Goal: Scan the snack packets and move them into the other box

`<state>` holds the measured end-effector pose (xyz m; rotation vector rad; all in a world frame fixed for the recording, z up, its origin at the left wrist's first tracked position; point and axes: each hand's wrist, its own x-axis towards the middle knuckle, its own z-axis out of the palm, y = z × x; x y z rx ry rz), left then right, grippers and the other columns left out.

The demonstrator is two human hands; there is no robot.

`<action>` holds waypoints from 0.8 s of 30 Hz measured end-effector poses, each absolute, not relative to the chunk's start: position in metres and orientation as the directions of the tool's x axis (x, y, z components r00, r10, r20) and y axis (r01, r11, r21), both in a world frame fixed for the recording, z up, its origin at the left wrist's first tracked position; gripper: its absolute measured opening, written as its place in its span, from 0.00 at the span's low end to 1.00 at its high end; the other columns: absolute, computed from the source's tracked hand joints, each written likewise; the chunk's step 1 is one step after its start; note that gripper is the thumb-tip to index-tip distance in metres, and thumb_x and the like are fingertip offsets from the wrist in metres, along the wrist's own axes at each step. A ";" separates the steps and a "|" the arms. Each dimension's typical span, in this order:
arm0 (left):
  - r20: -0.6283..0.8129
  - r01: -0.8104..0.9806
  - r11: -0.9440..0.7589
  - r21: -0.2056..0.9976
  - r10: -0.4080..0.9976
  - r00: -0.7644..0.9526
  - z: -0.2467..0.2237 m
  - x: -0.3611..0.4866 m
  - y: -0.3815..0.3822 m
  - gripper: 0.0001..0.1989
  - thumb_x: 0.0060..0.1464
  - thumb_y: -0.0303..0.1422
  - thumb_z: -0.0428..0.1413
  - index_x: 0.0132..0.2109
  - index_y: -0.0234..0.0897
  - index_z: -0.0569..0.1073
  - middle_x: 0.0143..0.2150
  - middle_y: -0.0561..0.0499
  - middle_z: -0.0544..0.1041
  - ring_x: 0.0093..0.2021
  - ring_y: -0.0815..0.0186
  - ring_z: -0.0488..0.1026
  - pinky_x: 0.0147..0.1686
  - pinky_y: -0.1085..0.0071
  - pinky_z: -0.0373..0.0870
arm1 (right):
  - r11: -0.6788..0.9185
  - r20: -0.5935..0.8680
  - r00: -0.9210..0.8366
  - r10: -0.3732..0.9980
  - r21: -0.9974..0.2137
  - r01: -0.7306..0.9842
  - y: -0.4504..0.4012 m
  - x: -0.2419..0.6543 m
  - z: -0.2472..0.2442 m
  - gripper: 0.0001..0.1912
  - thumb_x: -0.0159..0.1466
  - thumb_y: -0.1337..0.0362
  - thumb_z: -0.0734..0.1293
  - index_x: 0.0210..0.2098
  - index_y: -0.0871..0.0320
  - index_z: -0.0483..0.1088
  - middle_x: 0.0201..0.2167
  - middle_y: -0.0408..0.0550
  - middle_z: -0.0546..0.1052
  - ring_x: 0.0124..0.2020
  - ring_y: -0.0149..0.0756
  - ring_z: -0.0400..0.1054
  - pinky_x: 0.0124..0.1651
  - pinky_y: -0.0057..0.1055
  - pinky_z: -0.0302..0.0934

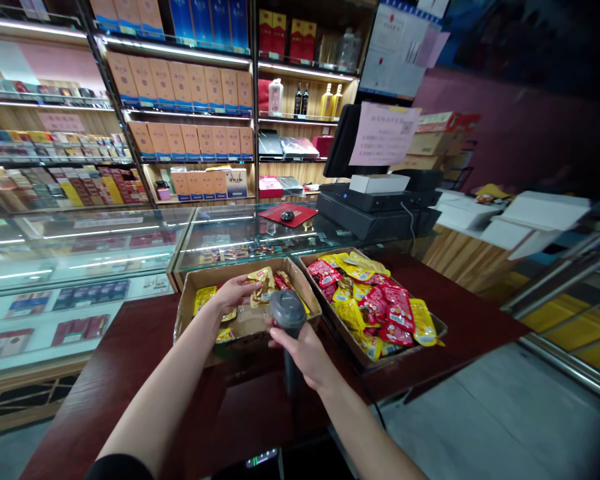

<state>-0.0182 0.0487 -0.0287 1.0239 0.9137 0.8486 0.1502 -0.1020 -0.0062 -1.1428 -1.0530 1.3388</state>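
Observation:
My left hand [235, 295] is closed on the edge of a gold snack packet [263, 287], held above the left cardboard box [184, 313]. That box has a few yellow packets [205, 298] and some reddish ones [283, 280] in it, with bare cardboard between. My right hand [303, 350] grips a dark handheld barcode scanner [287, 310] by its handle, its head up in front of the box and close to the gold packet. To the right, a second cardboard box [353, 357] is heaped with red packets [397, 310] and yellow packets [423, 323].
Both boxes stand on a dark red table [145, 360] against a glass display counter [215, 233]. A cash register with a screen [343, 143] and a mouse [287, 216] on a red mat are behind. A cable [377, 410] hangs near the right forearm; metal rails [570, 360] stand right.

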 end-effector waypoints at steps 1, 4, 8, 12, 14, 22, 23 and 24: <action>-0.219 -0.154 0.296 0.943 0.897 0.385 -0.028 -0.018 0.048 0.21 0.38 0.34 0.69 0.42 0.33 0.74 0.38 0.48 0.79 0.31 0.69 0.76 0.29 0.75 0.72 | -0.032 -0.038 0.042 0.998 -0.988 -0.149 -0.098 0.153 -0.006 0.12 0.49 0.62 0.71 0.31 0.61 0.71 0.32 0.46 0.76 0.34 0.35 0.69 0.37 0.30 0.65; -0.228 -0.181 0.321 0.930 0.887 0.401 -0.021 -0.013 0.042 0.20 0.39 0.33 0.68 0.41 0.34 0.74 0.36 0.48 0.79 0.31 0.69 0.76 0.30 0.75 0.73 | 0.003 -0.011 0.124 0.992 -0.994 -0.112 -0.084 0.166 -0.003 0.11 0.48 0.66 0.70 0.32 0.60 0.72 0.32 0.45 0.77 0.38 0.37 0.69 0.45 0.33 0.62; -0.247 -0.224 0.360 0.906 0.877 0.413 -0.003 0.009 0.039 0.17 0.41 0.30 0.68 0.39 0.34 0.74 0.35 0.49 0.79 0.29 0.70 0.75 0.29 0.76 0.73 | 0.019 -0.001 0.132 0.991 -0.988 -0.151 -0.071 0.189 0.007 0.13 0.47 0.65 0.70 0.34 0.59 0.74 0.34 0.45 0.78 0.39 0.37 0.69 0.48 0.33 0.60; -0.222 -0.247 0.373 0.894 0.849 0.479 0.018 0.058 0.045 0.17 0.43 0.30 0.67 0.42 0.34 0.75 0.38 0.47 0.79 0.32 0.67 0.77 0.32 0.72 0.75 | 0.055 0.017 0.177 0.984 -0.976 -0.211 -0.063 0.221 0.024 0.14 0.46 0.65 0.71 0.34 0.59 0.75 0.33 0.44 0.78 0.38 0.35 0.70 0.46 0.31 0.60; -0.229 -0.225 0.371 0.901 0.846 0.481 0.028 0.091 0.050 0.16 0.45 0.31 0.66 0.43 0.34 0.75 0.37 0.46 0.79 0.32 0.66 0.77 0.32 0.71 0.76 | 0.064 0.011 0.204 0.979 -0.964 -0.256 -0.061 0.244 0.033 0.14 0.46 0.65 0.72 0.34 0.59 0.75 0.31 0.43 0.78 0.35 0.34 0.70 0.43 0.30 0.61; -0.316 -0.027 0.387 0.922 0.789 0.527 0.051 0.224 0.061 0.17 0.48 0.41 0.63 0.40 0.32 0.74 0.39 0.44 0.77 0.34 0.65 0.74 0.35 0.64 0.77 | 0.114 -0.006 0.404 0.915 -0.956 -0.270 -0.062 0.353 0.056 0.13 0.43 0.66 0.72 0.30 0.60 0.74 0.26 0.43 0.77 0.28 0.32 0.69 0.35 0.27 0.62; -0.337 0.019 0.381 0.924 0.791 0.511 0.052 0.233 0.061 0.19 0.48 0.44 0.62 0.40 0.33 0.73 0.40 0.43 0.76 0.34 0.65 0.74 0.35 0.63 0.77 | 0.098 -0.027 0.416 0.909 -0.956 -0.276 -0.064 0.361 0.058 0.13 0.43 0.66 0.72 0.30 0.61 0.74 0.23 0.42 0.76 0.26 0.32 0.68 0.33 0.27 0.61; -0.349 0.064 0.366 0.929 0.800 0.489 0.053 0.240 0.062 0.21 0.48 0.46 0.61 0.41 0.33 0.73 0.42 0.42 0.76 0.34 0.64 0.73 0.35 0.63 0.77 | 0.085 -0.046 0.427 0.903 -0.956 -0.282 -0.065 0.368 0.059 0.12 0.43 0.67 0.72 0.29 0.61 0.73 0.21 0.41 0.75 0.24 0.31 0.67 0.31 0.27 0.61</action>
